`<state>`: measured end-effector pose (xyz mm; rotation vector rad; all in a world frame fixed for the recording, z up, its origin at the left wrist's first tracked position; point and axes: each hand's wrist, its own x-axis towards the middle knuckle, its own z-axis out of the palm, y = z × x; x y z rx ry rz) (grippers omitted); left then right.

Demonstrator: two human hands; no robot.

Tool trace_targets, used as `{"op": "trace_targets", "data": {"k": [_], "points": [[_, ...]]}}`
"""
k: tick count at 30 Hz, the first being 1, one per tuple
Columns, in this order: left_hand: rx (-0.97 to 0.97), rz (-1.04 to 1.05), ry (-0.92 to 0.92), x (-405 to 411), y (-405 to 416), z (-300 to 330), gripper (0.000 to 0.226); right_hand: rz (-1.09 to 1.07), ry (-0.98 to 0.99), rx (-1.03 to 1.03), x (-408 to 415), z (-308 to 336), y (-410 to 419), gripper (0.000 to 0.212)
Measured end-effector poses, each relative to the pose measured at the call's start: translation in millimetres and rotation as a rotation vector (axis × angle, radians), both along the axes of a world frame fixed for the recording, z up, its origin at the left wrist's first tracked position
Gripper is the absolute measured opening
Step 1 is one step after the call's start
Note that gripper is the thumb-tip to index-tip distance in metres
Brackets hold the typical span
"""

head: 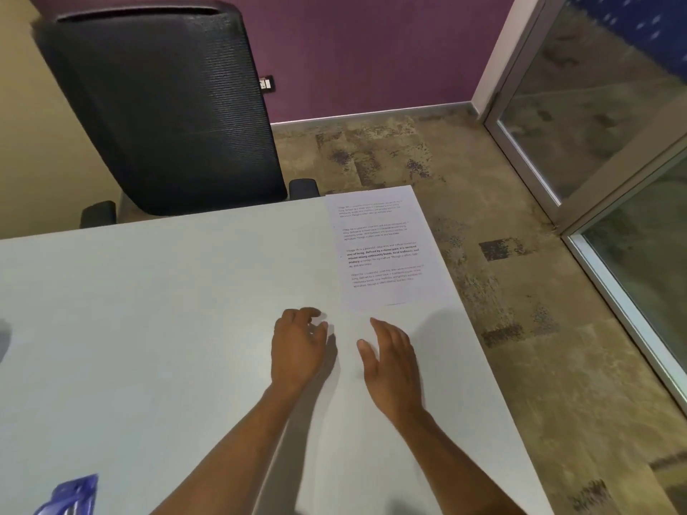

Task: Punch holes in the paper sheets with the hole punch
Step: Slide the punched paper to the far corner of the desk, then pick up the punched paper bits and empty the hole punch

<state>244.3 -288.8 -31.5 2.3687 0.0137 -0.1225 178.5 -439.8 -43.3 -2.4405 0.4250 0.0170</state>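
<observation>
1. Your table [148,310] is smooth, pale grey and matte, with a straight right edge over mottled brown carpet [502,328]. A black ribbed-mesh chair [163,105] stands at the far side.
2. Both your forearms reach forward over the table. Your left hand [297,351] is palm down with fingers loosely curled, gripping nothing. Your right hand [394,366] is turned on edge, fingers extended and relaxed, also empty.
3. The paper sheets [383,250] lie flat at the far right corner, just beyond your fingertips: white, rectangular, printed with short paragraphs, one in bold.
4. A glossy blue object [70,496] shows at the near left edge; you cannot tell what it is.
</observation>
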Motion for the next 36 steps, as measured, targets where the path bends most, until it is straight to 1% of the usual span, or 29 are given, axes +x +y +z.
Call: {"op": "trace_targets", "data": {"k": [3, 6, 13, 16, 19, 24, 27, 29, 31, 32, 33, 34, 36], "points": [[0.012, -0.020, 0.002, -43.8, 26.0, 12.4, 0.023, 0.065, 0.010, 0.016, -33.4, 10.9, 17.5, 0.048], [0.030, -0.019, 0.027, -88.3, 56.1, 20.1, 0.023, 0.122, -0.043, 0.043, -67.7, 22.5, 37.2, 0.043], [0.103, 0.014, 0.066, -179.6, 132.9, 27.5, 0.022, 0.139, -0.218, 0.124, -141.2, 34.7, 101.0, 0.034], [0.143, 0.023, 0.089, -208.8, 165.3, 30.3, 0.023, 0.164, -0.227, 0.163, -165.6, 36.9, 128.3, 0.034], [0.177, 0.039, 0.115, -233.1, 195.5, 31.5, 0.022, 0.169, -0.158, 0.198, -185.4, 40.1, 154.2, 0.035], [0.182, 0.071, 0.176, -256.9, 233.5, 28.7, 0.024, 0.133, -0.021, 0.293, -210.0, 46.2, 192.6, 0.035], [0.176, 0.080, 0.200, -260.3, 248.2, 25.1, 0.028, 0.059, 0.076, 0.377, -218.0, 47.0, 211.8, 0.033], [0.205, 0.055, 0.216, -258.3, 254.3, 23.2, 0.027, -0.034, 0.150, 0.460, -218.2, 48.0, 220.8, 0.030], [0.253, 0.022, 0.228, -253.8, 258.3, 21.2, 0.019, -0.113, 0.204, 0.556, -218.2, 46.5, 227.1, 0.017], [0.268, 0.016, 0.232, -250.7, 259.3, 20.7, 0.016, -0.120, 0.218, 0.609, -219.0, 46.1, 229.7, 0.017], [0.276, 0.016, 0.233, -247.3, 259.5, 19.9, 0.014, -0.122, 0.234, 0.664, -220.0, 45.5, 231.9, 0.024], [0.278, 0.016, 0.229, -243.6, 259.1, 19.3, 0.013, -0.147, 0.253, 0.739, -220.7, 44.3, 233.0, 0.026], [0.290, 0.005, 0.218, -238.1, 257.2, 17.7, 0.012, -0.197, 0.286, 0.880, -218.7, 43.8, 232.0, 0.020]]}}
